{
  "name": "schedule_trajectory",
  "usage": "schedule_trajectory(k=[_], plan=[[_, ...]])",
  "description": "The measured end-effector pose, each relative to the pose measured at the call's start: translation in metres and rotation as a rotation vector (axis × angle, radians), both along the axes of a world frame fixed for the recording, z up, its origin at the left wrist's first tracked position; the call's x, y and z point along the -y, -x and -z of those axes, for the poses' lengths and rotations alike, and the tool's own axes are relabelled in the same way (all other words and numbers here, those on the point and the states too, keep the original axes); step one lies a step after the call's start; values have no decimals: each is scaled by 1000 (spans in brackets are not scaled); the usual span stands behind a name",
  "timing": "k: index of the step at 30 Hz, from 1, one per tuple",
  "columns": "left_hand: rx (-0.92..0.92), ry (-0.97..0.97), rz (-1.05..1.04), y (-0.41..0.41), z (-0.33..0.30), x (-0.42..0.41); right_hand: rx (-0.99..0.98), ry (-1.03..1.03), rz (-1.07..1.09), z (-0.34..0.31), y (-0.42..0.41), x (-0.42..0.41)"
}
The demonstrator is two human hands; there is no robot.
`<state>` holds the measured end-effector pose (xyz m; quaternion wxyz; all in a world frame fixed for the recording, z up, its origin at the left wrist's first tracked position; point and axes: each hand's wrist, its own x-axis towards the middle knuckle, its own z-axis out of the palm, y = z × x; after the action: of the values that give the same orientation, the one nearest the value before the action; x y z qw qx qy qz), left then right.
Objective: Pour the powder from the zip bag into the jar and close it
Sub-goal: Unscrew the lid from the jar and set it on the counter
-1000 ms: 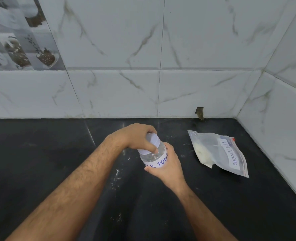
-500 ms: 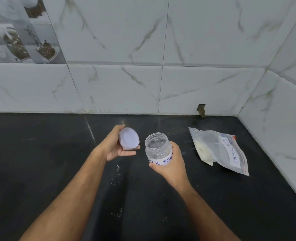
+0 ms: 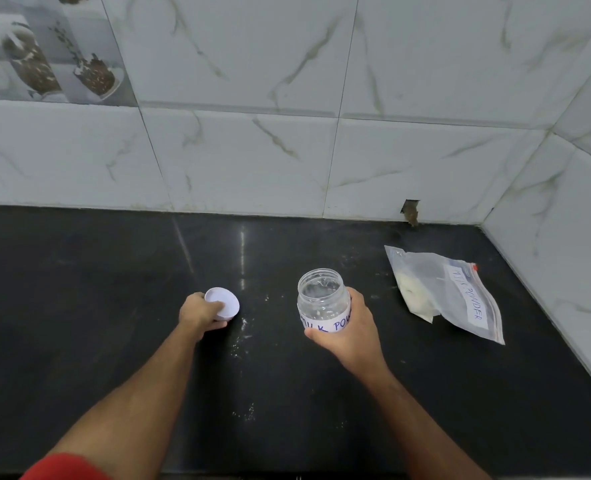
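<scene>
The left hand grips the white lid down at the table; the right hand wraps the open, seemingly empty jar. The zip bag lies untouched to the right, so pouring and closing remain.

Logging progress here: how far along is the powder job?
Done: the lid is off, the jar open. In hand: left hand grips the lid at the counter; right hand holds the jar. Left: the zip bag lies untouched, still holding powder; pouring and closing remain.
</scene>
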<state>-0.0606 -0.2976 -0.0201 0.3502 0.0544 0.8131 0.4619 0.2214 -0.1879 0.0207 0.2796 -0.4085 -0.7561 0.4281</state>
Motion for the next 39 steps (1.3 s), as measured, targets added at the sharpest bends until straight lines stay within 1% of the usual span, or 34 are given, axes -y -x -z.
schedule_trajectory(k=[3, 6, 13, 17, 18, 20, 22, 23, 26, 30, 35, 39], plan=[[-214, 177, 62, -5, 0, 1, -16, -16, 2, 7, 0, 1], [-361, 283, 141, -9, -5, 2, -7, -6, -1, 14, 2, 3], [-512, 448, 276, -11, -9, 9, 61, 49, 1, 39, 14, 7], [-632, 426, 319, -17, -13, 16, 93, 73, -4, 45, 33, 10], [-674, 395, 342, -20, -15, 17, 97, 76, -6, 46, 39, 11], [-721, 276, 365, -29, -17, 18, 96, 87, -15, 48, 53, 10], [-695, 136, 389, -41, -18, 16, 97, 103, -19, 50, 64, 9], [-652, 80, 420, -48, -17, 13, 94, 108, -18, 51, 68, 9], [-409, -88, 475, -65, -14, 5, 73, 124, -18, 52, 74, 5], [-245, -293, 480, -81, -9, -2, 54, 136, -26, 52, 67, 1], [-194, -324, 457, -90, -2, -6, 44, 163, -47, 55, 54, -2], [-236, -280, 387, -88, -4, -8, 73, 154, -101, 52, 50, -7]])
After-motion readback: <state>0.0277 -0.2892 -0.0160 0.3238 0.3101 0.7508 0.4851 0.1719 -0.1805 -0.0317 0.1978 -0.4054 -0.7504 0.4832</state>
